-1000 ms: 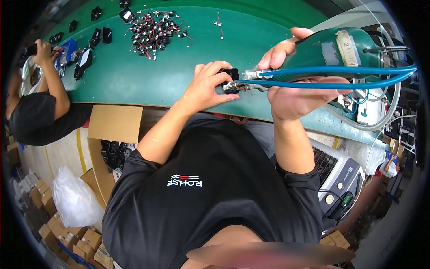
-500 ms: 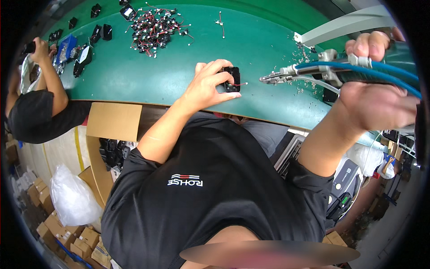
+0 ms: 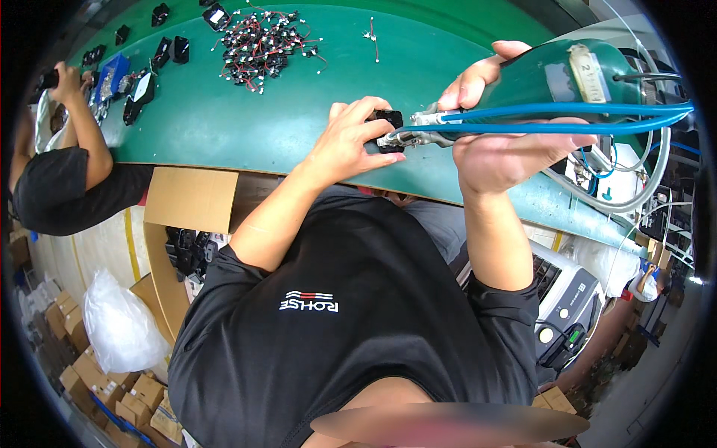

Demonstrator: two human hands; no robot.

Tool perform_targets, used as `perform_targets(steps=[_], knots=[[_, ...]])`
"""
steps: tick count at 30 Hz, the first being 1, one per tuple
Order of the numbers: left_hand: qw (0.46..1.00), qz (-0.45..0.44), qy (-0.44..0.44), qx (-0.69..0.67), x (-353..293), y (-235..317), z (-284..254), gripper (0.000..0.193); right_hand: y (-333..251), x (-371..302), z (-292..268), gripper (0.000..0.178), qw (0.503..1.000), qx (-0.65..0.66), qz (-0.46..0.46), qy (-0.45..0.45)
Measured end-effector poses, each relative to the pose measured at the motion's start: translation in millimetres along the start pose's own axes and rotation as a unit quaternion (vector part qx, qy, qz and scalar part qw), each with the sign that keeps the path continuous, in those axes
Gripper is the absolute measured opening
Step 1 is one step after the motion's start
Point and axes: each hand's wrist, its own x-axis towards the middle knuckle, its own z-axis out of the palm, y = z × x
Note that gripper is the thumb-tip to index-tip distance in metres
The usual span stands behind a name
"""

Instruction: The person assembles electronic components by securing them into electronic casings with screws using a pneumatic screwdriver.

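Note:
My left hand (image 3: pixel 337 145) presses a small black plastic housing (image 3: pixel 392 117) onto the green tabletop, with fingers and thumb around its edges. My right hand (image 3: pixel 497 153) is wrapped around a thick green air screwdriver (image 3: pixel 534 82) held almost level, its body pointing left. The tool's metal nose (image 3: pixel 403 136) reaches the housing, close to my left fingertips; the exact contact point is too small to make out. Two blue hoses (image 3: pixel 567 118) run along the tool to the right. Part of the housing is hidden by my fingers and the nose.
A pile of small black parts with red wires (image 3: pixel 261 51) lies at the back, with one wired piece (image 3: pixel 373 37) apart from it. A blue bin (image 3: pixel 113 77) stands far left beside a co-worker's arm (image 3: pixel 88 142). Below the table edge is an open cardboard box (image 3: pixel 193 198).
My right hand has brought the screwdriver leftward from the right side of the table, so its nose now meets the housing. My left hand has stayed nearly still.

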Motion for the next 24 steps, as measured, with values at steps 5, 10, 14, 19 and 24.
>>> perform_targets(steps=[5, 10, 14, 19, 24], knots=[[1.0, -0.002, -0.004, 0.005, 1, 0, -2, 0.042, 4, 0, -3, 0.124, 1.0, 0.027, 0.001, -0.007], [1.0, -0.003, -0.005, 0.0, 0, -2, -1, 0.042, -1, 1, -2, 0.124, 0.999, 0.029, 0.009, -0.013], [1.0, -0.001, -0.004, -0.001, 0, 0, -2, 0.041, 4, 1, -5, 0.125, 1.0, -0.017, -0.009, -0.024], [1.0, 0.005, 0.001, 0.0, 0, -1, -1, 0.04, 7, -1, -8, 0.12, 0.999, 0.011, 0.009, -0.03], [1.0, 0.018, 0.002, 0.016, 2, 0, 0, 0.038, 11, -2, -19, 0.115, 0.993, -0.013, 0.026, -0.115]])
